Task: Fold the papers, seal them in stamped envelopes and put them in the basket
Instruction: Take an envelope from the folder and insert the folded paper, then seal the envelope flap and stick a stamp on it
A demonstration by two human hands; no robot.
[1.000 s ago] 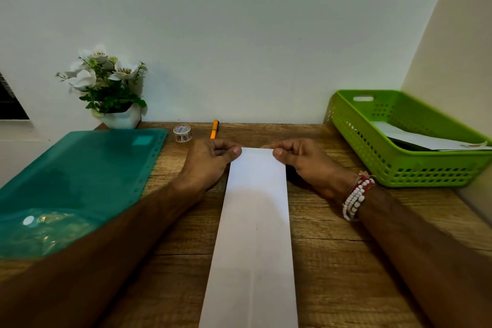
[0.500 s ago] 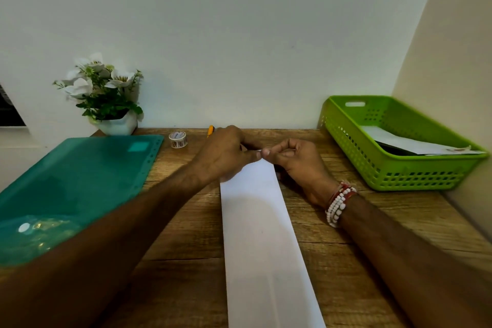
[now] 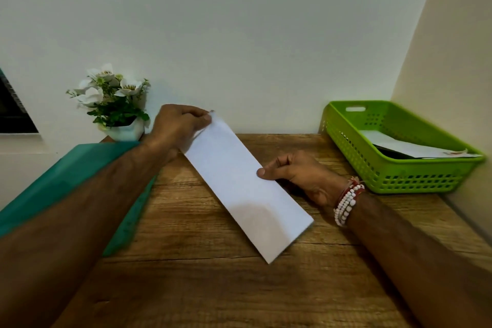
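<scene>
A long white folded paper strip (image 3: 245, 189) slants across the wooden table, its far end raised toward the upper left. My left hand (image 3: 178, 128) pinches that far end at the top corner. My right hand (image 3: 298, 173) grips the paper's right edge near its middle, thumb on top. The green plastic basket (image 3: 346, 146) stands at the back right against the wall, with a white envelope (image 3: 415, 148) lying inside it.
A teal plastic folder (image 3: 66, 176) lies on the table's left side, partly under my left forearm. A small white pot of white flowers (image 3: 117, 104) stands at the back left by the wall. Walls close the table at the back and right.
The paper was lifted at its far end and turned to slant from upper left to lower right. My left hand rose with that end; my right hand slid down to the right edge.
</scene>
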